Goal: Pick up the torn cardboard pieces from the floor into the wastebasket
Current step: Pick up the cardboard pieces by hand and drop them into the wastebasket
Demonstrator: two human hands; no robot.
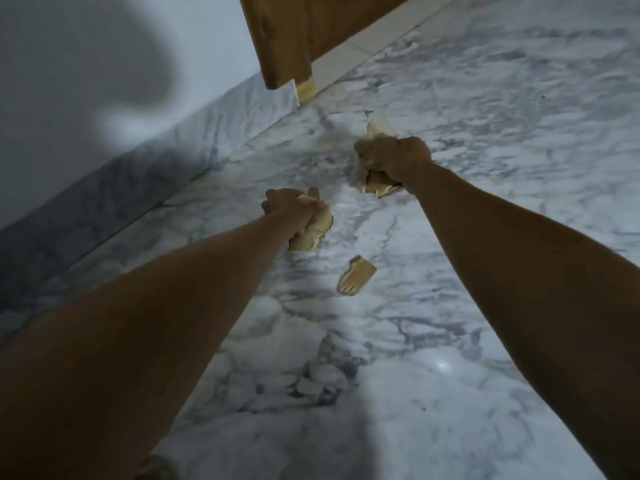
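My left hand grips a bunch of tan torn cardboard, its fingers curled round the pieces above the marble floor. Farther ahead, my right hand grips another bunch of cardboard, with pieces sticking out above and below the fist. One loose cardboard piece lies on the floor between my forearms, below both hands. The wastebasket is not in view.
The floor is white and grey marble. A white wall with a marble skirting runs along the left. A brown wooden door stands at the top, its lower corner near the skirting's end.
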